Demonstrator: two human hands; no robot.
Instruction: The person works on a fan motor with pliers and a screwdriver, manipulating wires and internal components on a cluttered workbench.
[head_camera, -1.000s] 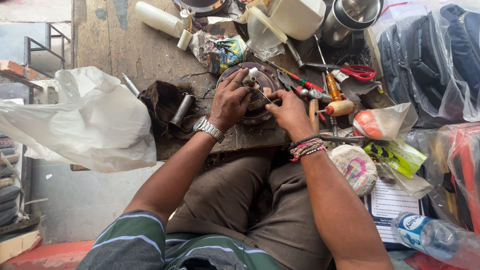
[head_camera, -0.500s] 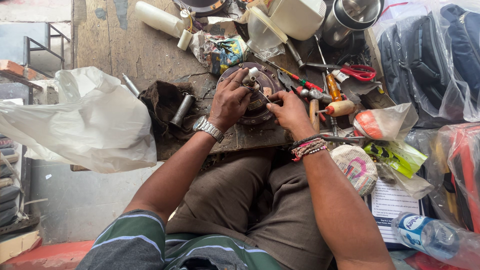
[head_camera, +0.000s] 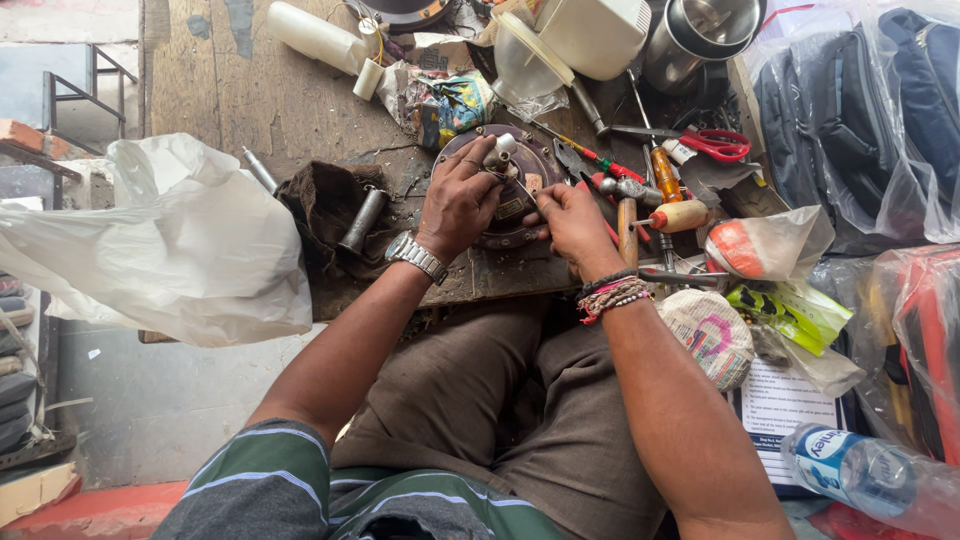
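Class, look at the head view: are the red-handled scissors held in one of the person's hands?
No. The red-handled scissors lie on the workbench, while both hands rest on the round dark motor part.

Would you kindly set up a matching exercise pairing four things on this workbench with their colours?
Things:
1. scissors
2. plastic bag
3. wristwatch
4. round motor housing

Colours:
A. white
B. dark brown
C. red handles
D. silver

Pairs: 1-C, 2-A, 3-D, 4-B
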